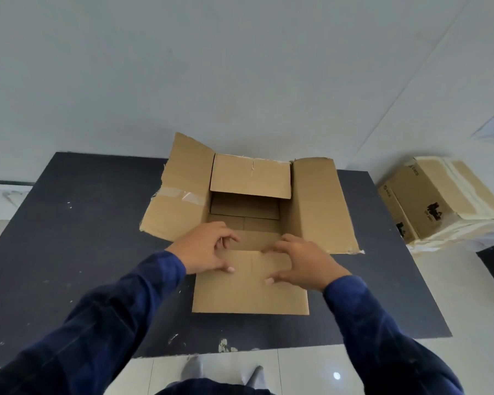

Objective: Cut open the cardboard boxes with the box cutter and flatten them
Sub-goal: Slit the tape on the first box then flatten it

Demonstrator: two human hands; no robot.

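On the dark tabletop (69, 252), set against the wall: one box (248, 218), upright, mouth up.

Item, box. All four top flaps are open: far flap (251, 175) tipped inward over the mouth, left flap (180, 172) and right flap (320, 206) splayed outward, near flap (248, 289) folded out toward the person. A strip of clear tape (180, 193) clings to the left flap. The inside looks empty, bottom seam closed as far as I can see.

Item, left hand (206, 249). Thumb flat on the near flap's face, fingers curled over the fold at the rim; the grip takes that flap at its left end.

Item, right hand (305, 260). Same pose, mirrored, gripping the flap's right end. Neither hand carries a tool.

Item, box cutter. Not in sight anywhere.

Item, stack (439, 201) of other boxes, on the floor to the right, well apart from the tabletop; whether they are flat I cannot tell.

Progress, by my reckoning: the top of this box is opened, so the first cut is done. Left to do: the bottom seam, then collapsing the walls flat. The box stands directly under and between both hands, its near rim inside the grip, the body reaching away from the person.
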